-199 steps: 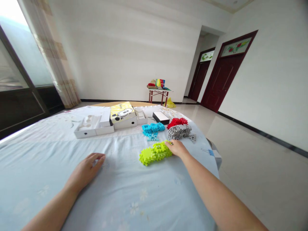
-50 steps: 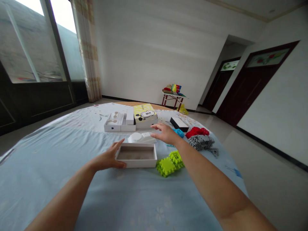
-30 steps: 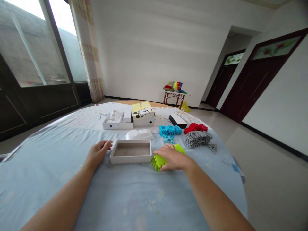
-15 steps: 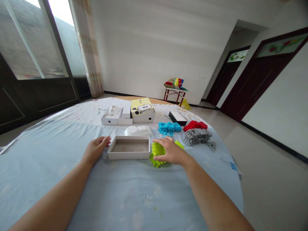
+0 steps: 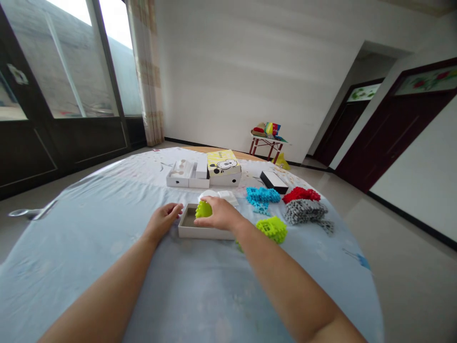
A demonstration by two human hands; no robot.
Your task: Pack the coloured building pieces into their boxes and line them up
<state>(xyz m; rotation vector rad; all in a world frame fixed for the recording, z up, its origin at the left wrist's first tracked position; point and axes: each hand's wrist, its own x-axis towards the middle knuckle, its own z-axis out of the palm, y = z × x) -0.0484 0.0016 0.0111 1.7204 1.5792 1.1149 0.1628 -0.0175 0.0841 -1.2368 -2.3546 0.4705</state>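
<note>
My right hand is closed around a lime-green toothed block piece and holds it over the open white box. My left hand rests against the box's left end, fingers curled on its rim. More lime-green pieces lie on the cloth to the right of my right forearm.
On the light blue cloth lie blue pieces, red pieces and grey pieces. Behind the box are a white insert, a yellow cartoon box, white boxes and a black-edged box.
My right hand has picked up a lime-green piece from the pile at the right and carried it left over the open box. My left hand stays at the box's left end.
</note>
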